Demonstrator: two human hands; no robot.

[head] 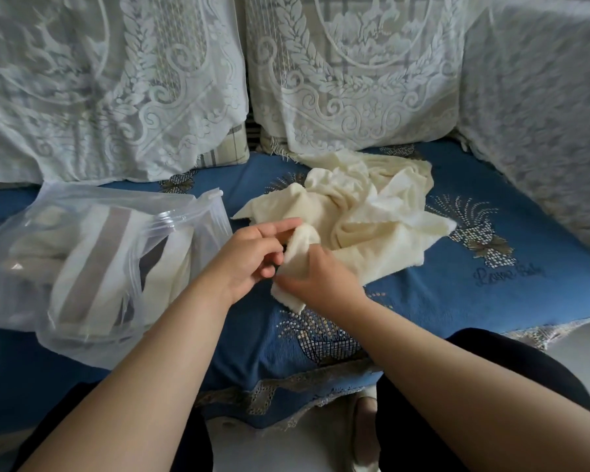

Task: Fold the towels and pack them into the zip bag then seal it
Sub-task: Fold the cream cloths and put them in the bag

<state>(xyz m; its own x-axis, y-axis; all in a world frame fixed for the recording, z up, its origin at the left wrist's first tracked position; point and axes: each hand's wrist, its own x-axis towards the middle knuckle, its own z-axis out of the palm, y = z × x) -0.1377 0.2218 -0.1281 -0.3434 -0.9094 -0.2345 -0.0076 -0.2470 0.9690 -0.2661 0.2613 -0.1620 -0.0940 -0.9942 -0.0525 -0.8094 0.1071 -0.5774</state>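
Gripping one corner of a crumpled cream towel (365, 212), the right hand (315, 281) has its fingers curled around the cloth, while the left hand (252, 253) pinches the same corner just beside it. That towel sprawls unfolded on the blue sofa cover (491, 284). To the left, the clear zip bag (92, 267) lies open-mouthed with folded towels (82, 264) inside.
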